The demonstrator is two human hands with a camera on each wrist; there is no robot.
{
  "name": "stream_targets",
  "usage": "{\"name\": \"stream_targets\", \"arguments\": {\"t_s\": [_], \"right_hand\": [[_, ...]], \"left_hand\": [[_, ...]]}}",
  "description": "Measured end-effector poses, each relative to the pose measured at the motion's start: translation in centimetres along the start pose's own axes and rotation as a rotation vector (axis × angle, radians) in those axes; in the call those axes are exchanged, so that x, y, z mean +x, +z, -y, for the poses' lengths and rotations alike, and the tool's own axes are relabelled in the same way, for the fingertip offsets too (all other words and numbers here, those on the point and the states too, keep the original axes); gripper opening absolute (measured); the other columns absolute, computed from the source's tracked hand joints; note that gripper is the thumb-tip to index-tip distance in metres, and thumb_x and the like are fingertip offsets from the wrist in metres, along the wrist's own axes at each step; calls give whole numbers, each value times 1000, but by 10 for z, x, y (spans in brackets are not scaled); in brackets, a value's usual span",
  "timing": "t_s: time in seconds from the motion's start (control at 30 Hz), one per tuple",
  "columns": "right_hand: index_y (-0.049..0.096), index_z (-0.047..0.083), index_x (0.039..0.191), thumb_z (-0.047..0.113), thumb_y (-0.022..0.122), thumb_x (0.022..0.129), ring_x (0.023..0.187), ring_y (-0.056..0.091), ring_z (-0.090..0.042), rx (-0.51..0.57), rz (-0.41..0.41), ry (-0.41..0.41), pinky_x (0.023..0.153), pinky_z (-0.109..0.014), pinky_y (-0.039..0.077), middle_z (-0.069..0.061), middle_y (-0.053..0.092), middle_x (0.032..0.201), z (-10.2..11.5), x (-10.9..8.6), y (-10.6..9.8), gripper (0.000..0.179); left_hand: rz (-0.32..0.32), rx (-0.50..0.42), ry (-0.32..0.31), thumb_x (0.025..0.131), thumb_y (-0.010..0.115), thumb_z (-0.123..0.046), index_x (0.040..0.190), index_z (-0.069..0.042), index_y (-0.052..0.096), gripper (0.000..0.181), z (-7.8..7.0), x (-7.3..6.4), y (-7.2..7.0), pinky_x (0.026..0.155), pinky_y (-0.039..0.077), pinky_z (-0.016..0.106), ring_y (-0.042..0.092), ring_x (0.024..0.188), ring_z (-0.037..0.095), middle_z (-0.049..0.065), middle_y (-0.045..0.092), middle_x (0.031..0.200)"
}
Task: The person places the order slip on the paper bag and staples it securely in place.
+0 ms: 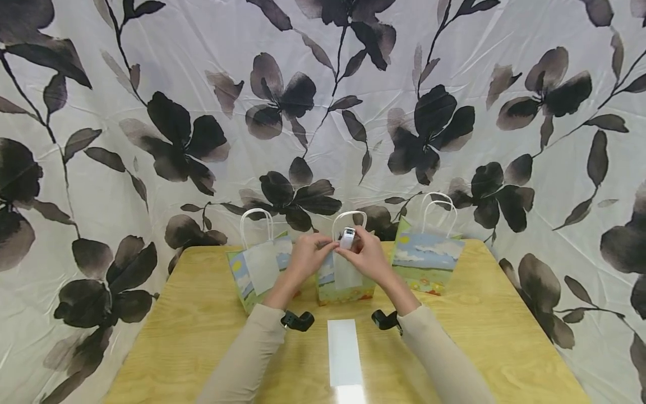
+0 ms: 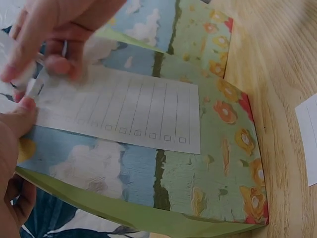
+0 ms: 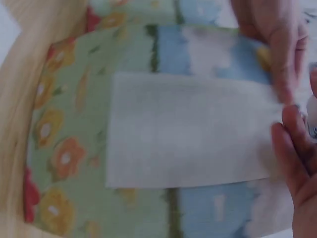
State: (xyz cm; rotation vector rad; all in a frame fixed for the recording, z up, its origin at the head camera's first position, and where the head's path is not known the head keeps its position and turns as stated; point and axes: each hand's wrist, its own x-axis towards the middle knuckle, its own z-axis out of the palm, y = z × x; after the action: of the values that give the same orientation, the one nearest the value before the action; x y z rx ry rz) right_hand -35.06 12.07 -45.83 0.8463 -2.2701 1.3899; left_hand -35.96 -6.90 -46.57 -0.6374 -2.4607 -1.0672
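Upright in the middle stands a paper gift bag point(image 1: 345, 296) painted with sky, grass and flowers. A white lined checklist slip point(image 2: 148, 114) lies flat against its front, its upper end at the bag's top edge. My left hand point(image 1: 309, 257) pinches the slip and the bag's rim there, thumb in front and fingers behind. My right hand point(image 1: 369, 255) holds a small white stapler point(image 1: 347, 238) at the same top edge, just right of the left fingertips. The stapler is only partly visible in the right wrist view, where both hands are blurred.
To the left stands a matching bag point(image 1: 237, 269) with a white slip point(image 1: 262, 268) on its front. Another matching bag point(image 1: 429, 255) stands to the right, showing no slip. A loose white slip point(image 1: 345, 352) lies on the wooden table point(image 1: 192, 336). Floral cloth point(image 1: 353, 140) hangs behind.
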Motion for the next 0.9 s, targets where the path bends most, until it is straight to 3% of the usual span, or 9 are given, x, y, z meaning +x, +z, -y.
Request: {"name": "stream_targets", "arguments": {"t_s": [0.13, 0.27, 0.37, 0.57, 0.73, 0.9], "right_hand": [[61, -3, 109, 7, 85, 76, 60, 56, -24, -6, -175, -10, 51, -28, 48, -10, 58, 89, 38, -2, -18, 42], [51, -9, 120, -3, 83, 74, 62, 57, -33, 59, -256, 81, 50, -30, 49, -17, 54, 85, 73, -14, -35, 56], [48, -5, 126, -3, 82, 75, 59, 60, -27, 158, -292, 168, 48, -33, 53, -18, 56, 87, 63, -24, -40, 62], [52, -5, 100, 3, 81, 79, 50, 60, -19, 361, -353, 330, 45, -30, 51, -21, 57, 88, 42, -40, -48, 36], [51, -7, 111, -2, 78, 81, 65, 58, -17, 464, -319, 462, 52, -25, 51, -21, 50, 104, 39, -62, -58, 41], [44, -10, 120, -9, 73, 82, 73, 60, -18, 479, -276, 499, 58, -26, 52, -25, 46, 113, 35, -83, -60, 47]], "left_hand": [[19, 24, -8, 90, 71, -29, 97, -12, 78, 20, -2, 3, 0, 73, 54, 34, 68, 84, 16, 2, 72, 93], [47, 26, -34, 91, 70, -31, 101, -11, 77, 24, -3, 1, 0, 78, 54, 36, 68, 90, 18, 3, 72, 99], [64, 18, -48, 92, 69, -31, 103, -12, 77, 23, -3, 2, -3, 81, 53, 37, 66, 95, 19, 3, 71, 103], [79, 48, -75, 93, 67, -32, 105, -16, 76, 23, -2, 9, -9, 84, 51, 37, 64, 100, 19, 0, 70, 107], [89, 62, -71, 94, 65, -36, 108, -14, 74, 29, -4, 14, -6, 85, 51, 39, 62, 103, 21, 2, 68, 110], [91, 71, -95, 94, 65, -37, 112, -12, 72, 31, -7, 13, -3, 88, 49, 40, 58, 107, 22, 2, 65, 111]]}}
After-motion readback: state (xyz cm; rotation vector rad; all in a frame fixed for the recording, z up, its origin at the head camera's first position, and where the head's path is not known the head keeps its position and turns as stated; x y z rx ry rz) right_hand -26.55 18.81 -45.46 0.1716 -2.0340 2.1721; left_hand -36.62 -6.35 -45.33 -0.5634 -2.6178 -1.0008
